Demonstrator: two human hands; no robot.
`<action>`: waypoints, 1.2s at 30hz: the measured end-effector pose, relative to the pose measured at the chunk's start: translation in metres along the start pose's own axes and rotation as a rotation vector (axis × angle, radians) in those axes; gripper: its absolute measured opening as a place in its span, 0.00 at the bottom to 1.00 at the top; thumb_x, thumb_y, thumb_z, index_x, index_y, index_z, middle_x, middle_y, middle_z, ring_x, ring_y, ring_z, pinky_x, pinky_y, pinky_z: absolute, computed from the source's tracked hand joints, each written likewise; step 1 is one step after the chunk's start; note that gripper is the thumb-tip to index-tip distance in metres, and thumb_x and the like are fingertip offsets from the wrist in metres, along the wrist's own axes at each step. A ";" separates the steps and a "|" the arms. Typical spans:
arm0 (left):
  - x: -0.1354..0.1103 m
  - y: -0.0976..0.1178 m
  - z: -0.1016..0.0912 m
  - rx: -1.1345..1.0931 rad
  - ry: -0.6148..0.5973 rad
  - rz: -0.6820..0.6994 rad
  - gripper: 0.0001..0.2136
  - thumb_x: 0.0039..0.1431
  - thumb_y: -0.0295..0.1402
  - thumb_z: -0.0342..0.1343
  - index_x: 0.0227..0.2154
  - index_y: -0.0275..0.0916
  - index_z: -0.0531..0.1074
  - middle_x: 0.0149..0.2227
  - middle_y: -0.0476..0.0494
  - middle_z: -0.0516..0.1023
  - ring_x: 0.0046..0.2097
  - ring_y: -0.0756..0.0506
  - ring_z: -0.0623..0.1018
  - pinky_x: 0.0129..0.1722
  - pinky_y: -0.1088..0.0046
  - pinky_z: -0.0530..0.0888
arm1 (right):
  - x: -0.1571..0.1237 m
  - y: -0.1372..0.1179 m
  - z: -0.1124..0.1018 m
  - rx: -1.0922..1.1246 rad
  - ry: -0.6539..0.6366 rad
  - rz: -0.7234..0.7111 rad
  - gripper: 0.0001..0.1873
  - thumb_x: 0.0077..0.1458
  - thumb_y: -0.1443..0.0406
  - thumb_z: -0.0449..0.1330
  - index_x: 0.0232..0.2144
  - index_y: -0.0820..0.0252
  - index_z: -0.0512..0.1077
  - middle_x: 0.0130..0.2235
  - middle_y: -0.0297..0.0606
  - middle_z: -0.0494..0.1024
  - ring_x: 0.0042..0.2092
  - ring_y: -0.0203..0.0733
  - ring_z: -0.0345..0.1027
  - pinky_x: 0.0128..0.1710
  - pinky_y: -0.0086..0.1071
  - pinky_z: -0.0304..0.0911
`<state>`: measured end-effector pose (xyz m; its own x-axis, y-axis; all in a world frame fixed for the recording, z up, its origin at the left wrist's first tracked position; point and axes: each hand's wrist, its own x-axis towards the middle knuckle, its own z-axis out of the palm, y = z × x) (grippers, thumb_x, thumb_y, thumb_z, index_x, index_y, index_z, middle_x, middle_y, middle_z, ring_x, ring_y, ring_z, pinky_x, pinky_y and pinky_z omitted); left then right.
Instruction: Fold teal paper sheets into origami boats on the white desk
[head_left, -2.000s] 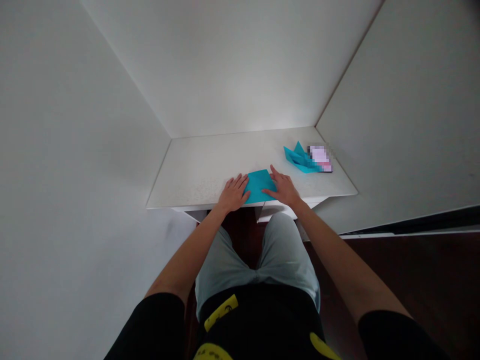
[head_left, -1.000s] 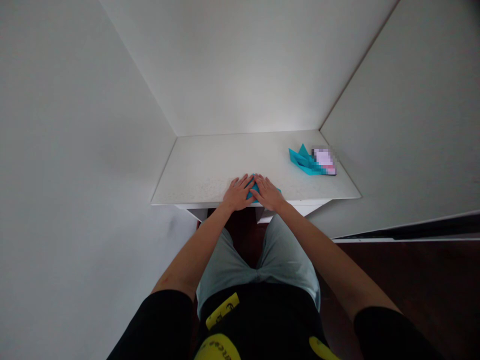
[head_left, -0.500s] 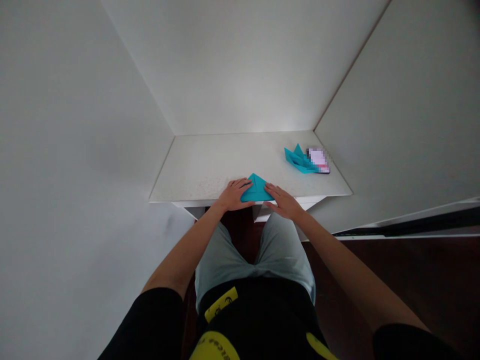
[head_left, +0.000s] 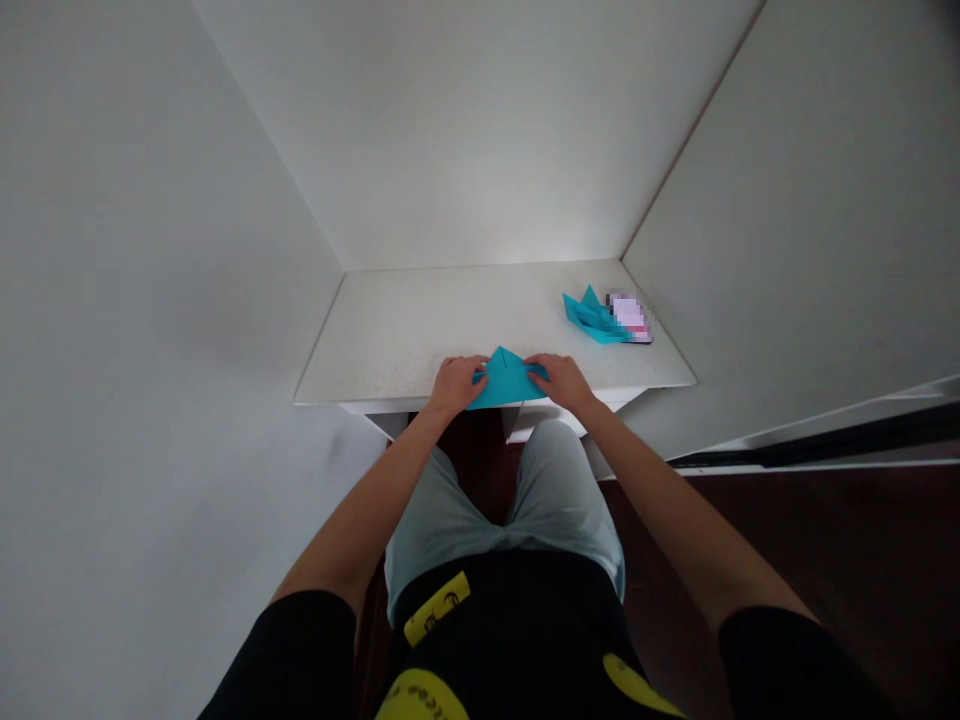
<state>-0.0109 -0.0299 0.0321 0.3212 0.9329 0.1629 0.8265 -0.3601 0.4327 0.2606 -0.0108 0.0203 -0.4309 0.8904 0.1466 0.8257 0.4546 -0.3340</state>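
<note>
A folded sheet of blue paper (head_left: 507, 384) lies at the front edge of the white desk, its pointed top facing the wall and its lower edge reaching past the desk's rim. My left hand (head_left: 456, 384) grips its left side, thumb on top of the paper. On the right side, my right hand (head_left: 562, 380) pinches the paper in the same way, fingers curled at the upper edge. Further back on the right sits a blue folded paper boat (head_left: 592, 318), touching or overlapping a phone-like object (head_left: 630, 316) whose surface is blurred out.
The white desk (head_left: 397, 320) fits between a left wall (head_left: 187, 300), a back wall (head_left: 480, 140) and a right panel (head_left: 810, 240). Beneath it, a white drawer or compartment (head_left: 522, 430) shows near my knees.
My hands have gone from lying flat on the paper to gripping its two sides. A lower band of the paper now reaches wider and further over the desk edge.
</note>
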 end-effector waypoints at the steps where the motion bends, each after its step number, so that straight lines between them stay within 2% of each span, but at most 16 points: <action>1: -0.001 0.005 0.002 0.058 0.029 0.028 0.18 0.69 0.30 0.59 0.59 0.45 0.79 0.57 0.38 0.84 0.59 0.36 0.81 0.64 0.53 0.70 | 0.002 -0.003 0.000 -0.027 0.020 0.022 0.20 0.71 0.61 0.57 0.61 0.55 0.78 0.56 0.45 0.85 0.57 0.56 0.78 0.58 0.49 0.68; 3: -0.006 0.015 0.010 0.160 0.041 0.132 0.20 0.70 0.26 0.55 0.61 0.46 0.78 0.62 0.40 0.81 0.63 0.37 0.78 0.66 0.53 0.69 | 0.002 -0.011 0.001 -0.088 0.088 0.053 0.23 0.70 0.62 0.60 0.64 0.56 0.75 0.59 0.49 0.82 0.58 0.58 0.75 0.58 0.50 0.67; 5: -0.014 0.022 0.022 0.208 0.002 0.236 0.20 0.72 0.26 0.52 0.62 0.45 0.77 0.65 0.41 0.79 0.66 0.40 0.77 0.68 0.55 0.69 | 0.000 -0.019 0.005 -0.150 0.170 0.051 0.25 0.69 0.64 0.61 0.66 0.56 0.74 0.62 0.52 0.79 0.61 0.62 0.71 0.60 0.53 0.64; 7: -0.023 0.026 0.034 0.210 -0.018 0.288 0.20 0.75 0.31 0.51 0.65 0.42 0.74 0.68 0.40 0.76 0.70 0.40 0.74 0.71 0.56 0.68 | -0.005 -0.026 0.013 -0.174 0.193 -0.017 0.25 0.69 0.66 0.59 0.66 0.53 0.74 0.66 0.51 0.77 0.65 0.62 0.68 0.64 0.55 0.61; 10: -0.034 0.022 0.045 0.184 0.006 0.295 0.27 0.76 0.42 0.53 0.72 0.38 0.67 0.73 0.36 0.69 0.75 0.38 0.66 0.76 0.54 0.63 | -0.017 -0.029 0.031 -0.114 0.108 -0.177 0.26 0.74 0.65 0.52 0.70 0.52 0.70 0.69 0.45 0.75 0.68 0.55 0.67 0.68 0.53 0.61; 13: -0.043 0.009 0.043 0.184 0.003 0.296 0.31 0.74 0.47 0.54 0.74 0.39 0.63 0.77 0.36 0.62 0.78 0.36 0.60 0.77 0.52 0.61 | -0.032 -0.020 0.042 -0.061 0.054 -0.247 0.31 0.77 0.55 0.49 0.76 0.57 0.60 0.74 0.47 0.67 0.75 0.54 0.60 0.74 0.54 0.57; 16: -0.049 -0.007 0.035 0.208 -0.012 0.265 0.33 0.74 0.44 0.55 0.76 0.39 0.60 0.79 0.35 0.57 0.79 0.36 0.58 0.77 0.51 0.60 | -0.046 0.000 0.040 -0.062 0.047 -0.233 0.39 0.75 0.48 0.51 0.78 0.60 0.54 0.77 0.50 0.60 0.77 0.57 0.54 0.76 0.57 0.52; 18: -0.054 -0.018 0.030 0.224 -0.007 0.232 0.33 0.74 0.42 0.54 0.77 0.37 0.58 0.78 0.35 0.57 0.79 0.36 0.59 0.78 0.51 0.60 | -0.052 0.013 0.035 -0.072 0.043 -0.213 0.41 0.74 0.46 0.52 0.79 0.60 0.53 0.78 0.50 0.58 0.78 0.58 0.54 0.77 0.58 0.51; 21: -0.060 -0.028 0.028 0.241 0.015 0.184 0.31 0.74 0.38 0.53 0.76 0.37 0.59 0.77 0.35 0.61 0.78 0.37 0.61 0.78 0.50 0.59 | -0.055 0.023 0.028 -0.091 0.051 -0.175 0.38 0.74 0.50 0.53 0.78 0.59 0.56 0.77 0.49 0.60 0.77 0.57 0.55 0.76 0.58 0.49; 23: -0.063 -0.030 0.026 0.240 0.015 0.163 0.30 0.72 0.32 0.53 0.75 0.39 0.63 0.76 0.37 0.64 0.77 0.38 0.63 0.77 0.51 0.60 | -0.054 0.020 0.024 -0.095 0.061 -0.129 0.33 0.73 0.54 0.55 0.75 0.58 0.62 0.75 0.49 0.65 0.74 0.57 0.61 0.74 0.57 0.54; 25: -0.065 -0.028 0.021 0.213 0.018 0.136 0.28 0.69 0.27 0.54 0.71 0.43 0.69 0.73 0.40 0.69 0.75 0.39 0.68 0.77 0.51 0.61 | -0.052 0.012 0.019 -0.078 0.069 -0.085 0.26 0.71 0.59 0.58 0.67 0.56 0.72 0.70 0.48 0.73 0.69 0.59 0.68 0.67 0.55 0.62; 28: -0.059 -0.025 0.002 0.066 0.068 0.061 0.16 0.71 0.30 0.55 0.57 0.44 0.82 0.61 0.40 0.82 0.63 0.38 0.80 0.70 0.52 0.71 | -0.046 0.004 0.004 0.039 0.090 -0.046 0.14 0.70 0.59 0.59 0.50 0.55 0.82 0.54 0.46 0.86 0.56 0.58 0.77 0.59 0.51 0.65; 30: -0.049 -0.025 -0.016 -0.112 0.108 0.008 0.12 0.73 0.38 0.56 0.46 0.42 0.84 0.50 0.40 0.86 0.51 0.39 0.84 0.58 0.58 0.78 | -0.037 0.004 -0.009 0.214 0.100 -0.013 0.15 0.71 0.54 0.59 0.42 0.56 0.82 0.42 0.43 0.86 0.45 0.53 0.78 0.52 0.46 0.68; 32: -0.034 -0.029 -0.034 -0.309 0.117 -0.037 0.15 0.73 0.45 0.56 0.41 0.40 0.83 0.40 0.43 0.85 0.43 0.42 0.83 0.48 0.63 0.79 | -0.025 0.011 -0.021 0.430 0.103 0.033 0.21 0.69 0.47 0.61 0.38 0.56 0.81 0.36 0.40 0.84 0.38 0.48 0.75 0.42 0.40 0.68; 34: -0.017 -0.034 -0.046 -0.489 0.078 -0.068 0.18 0.70 0.50 0.58 0.40 0.39 0.81 0.35 0.46 0.83 0.38 0.44 0.80 0.41 0.67 0.78 | -0.011 0.019 -0.027 0.597 0.101 0.060 0.23 0.65 0.43 0.63 0.37 0.56 0.80 0.34 0.38 0.83 0.36 0.45 0.73 0.38 0.37 0.67; 36: -0.001 -0.039 -0.048 -0.603 0.043 -0.077 0.18 0.66 0.51 0.61 0.40 0.38 0.80 0.34 0.47 0.82 0.36 0.45 0.78 0.39 0.69 0.76 | 0.004 0.028 -0.026 0.687 0.085 0.069 0.22 0.62 0.44 0.65 0.37 0.56 0.79 0.33 0.36 0.81 0.35 0.44 0.71 0.37 0.36 0.67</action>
<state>-0.0661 -0.0166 0.0578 0.2411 0.9601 0.1417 0.4354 -0.2375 0.8684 0.2910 0.0061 0.0357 -0.3323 0.9283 0.1669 0.4203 0.3041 -0.8549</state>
